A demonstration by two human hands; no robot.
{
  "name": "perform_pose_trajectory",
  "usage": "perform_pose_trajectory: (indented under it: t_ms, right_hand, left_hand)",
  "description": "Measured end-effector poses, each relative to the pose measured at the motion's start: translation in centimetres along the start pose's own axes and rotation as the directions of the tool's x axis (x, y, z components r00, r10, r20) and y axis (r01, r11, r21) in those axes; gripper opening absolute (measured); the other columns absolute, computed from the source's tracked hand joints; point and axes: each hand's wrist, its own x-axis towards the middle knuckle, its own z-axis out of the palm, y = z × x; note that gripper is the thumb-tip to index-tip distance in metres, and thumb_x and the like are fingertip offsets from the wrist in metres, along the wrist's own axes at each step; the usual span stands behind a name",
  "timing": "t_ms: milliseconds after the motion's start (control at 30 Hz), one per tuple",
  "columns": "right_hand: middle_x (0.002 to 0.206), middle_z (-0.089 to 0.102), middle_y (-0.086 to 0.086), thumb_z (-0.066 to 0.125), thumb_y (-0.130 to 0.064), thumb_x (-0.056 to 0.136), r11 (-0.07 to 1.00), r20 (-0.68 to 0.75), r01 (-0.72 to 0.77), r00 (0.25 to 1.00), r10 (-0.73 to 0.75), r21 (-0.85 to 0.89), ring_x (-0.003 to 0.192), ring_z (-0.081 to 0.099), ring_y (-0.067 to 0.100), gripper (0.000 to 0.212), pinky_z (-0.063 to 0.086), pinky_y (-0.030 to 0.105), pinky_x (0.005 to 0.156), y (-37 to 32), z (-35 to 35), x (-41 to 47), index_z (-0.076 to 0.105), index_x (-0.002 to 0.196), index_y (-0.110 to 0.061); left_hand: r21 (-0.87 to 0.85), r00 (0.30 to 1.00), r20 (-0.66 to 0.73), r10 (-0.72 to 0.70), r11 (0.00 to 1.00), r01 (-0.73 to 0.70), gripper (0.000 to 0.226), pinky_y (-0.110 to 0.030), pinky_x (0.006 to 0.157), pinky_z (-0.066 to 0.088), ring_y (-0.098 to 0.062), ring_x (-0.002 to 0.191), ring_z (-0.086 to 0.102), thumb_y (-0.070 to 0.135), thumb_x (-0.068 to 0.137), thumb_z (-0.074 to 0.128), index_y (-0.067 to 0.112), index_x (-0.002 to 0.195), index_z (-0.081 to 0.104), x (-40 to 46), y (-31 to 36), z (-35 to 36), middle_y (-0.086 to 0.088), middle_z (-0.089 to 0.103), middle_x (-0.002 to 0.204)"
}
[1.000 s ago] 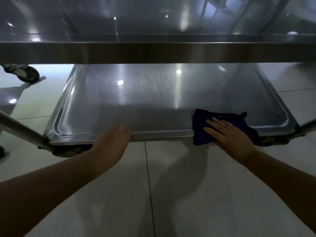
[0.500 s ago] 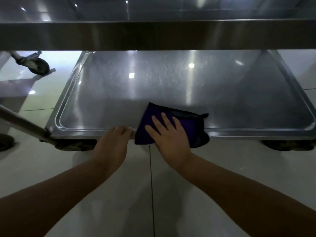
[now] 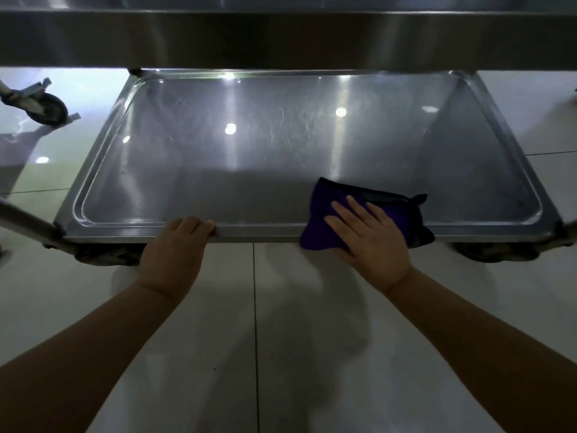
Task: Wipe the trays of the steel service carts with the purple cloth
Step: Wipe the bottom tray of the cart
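The bottom steel tray (image 3: 193,170) of the service cart lies low over the floor, shiny and scratched. A folded purple cloth (image 3: 318,210) with a dark edge drapes over the tray's front rim, right of centre. My right hand (image 3: 371,235) lies flat on the cloth, fingers spread, pressing it against the rim. To the left, my left hand (image 3: 178,248) grips the front rim with the fingers curled over the lip. The near edge of the upper tray (image 3: 281,35) crosses the top of the view and hides the back of the lower one.
White tiled floor (image 3: 256,339) lies below my arms. A cart leg tube (image 3: 25,220) slants in at the left front corner. A caster (image 3: 46,109) of another cart stands at far left. Dark wheels sit under both front corners of the tray.
My right hand slid the cloth left along the front rim to the centre, then back to the right. My left hand stayed on the rim. The view has shifted down.
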Motion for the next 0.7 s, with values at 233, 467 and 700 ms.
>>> perform_pose_trajectory:
  t_ms: [233,467,700]
  right_hand:
    - [0.133,0.058,0.015,0.04,-0.05,0.095,0.976,0.049,-0.217,0.975,0.217,0.011,0.126,0.051,0.033,0.053,0.032,0.043,0.106,7.7,-2.6,-6.6,0.054,0.128,-0.012]
    - [0.133,0.058,0.014,0.014,-0.057,0.1,0.953,0.146,-0.301,0.944,0.294,0.026,0.124,0.053,0.037,0.07,0.041,0.045,0.101,6.2,-3.8,-5.3,0.061,0.127,-0.012]
    - [0.147,0.045,0.01,0.026,-0.054,0.093,0.982,0.326,-0.128,0.942,0.076,0.138,0.137,0.038,0.037,0.059,0.03,0.053,0.109,-4.1,-2.5,5.4,0.049,0.14,-0.028]
  left_hand:
    - [0.001,1.0,-0.021,0.018,1.0,-0.018,0.026,-0.037,0.047,0.047,-0.038,0.07,0.059,-0.005,0.07,0.077,0.002,0.095,0.071,0.1,-0.1,-0.3,-0.016,0.063,0.084]
    - [-0.132,0.977,-0.106,-0.183,0.977,0.169,0.023,-0.04,0.053,0.049,-0.04,0.071,0.059,0.008,0.08,0.055,0.004,0.093,0.073,-0.1,1.4,0.0,-0.015,0.066,0.084]
    - [-0.171,0.959,-0.093,-0.269,0.953,0.251,0.019,-0.038,0.06,0.046,-0.039,0.078,0.059,-0.003,0.077,0.071,0.001,0.095,0.072,0.1,2.2,-0.1,-0.015,0.066,0.089]
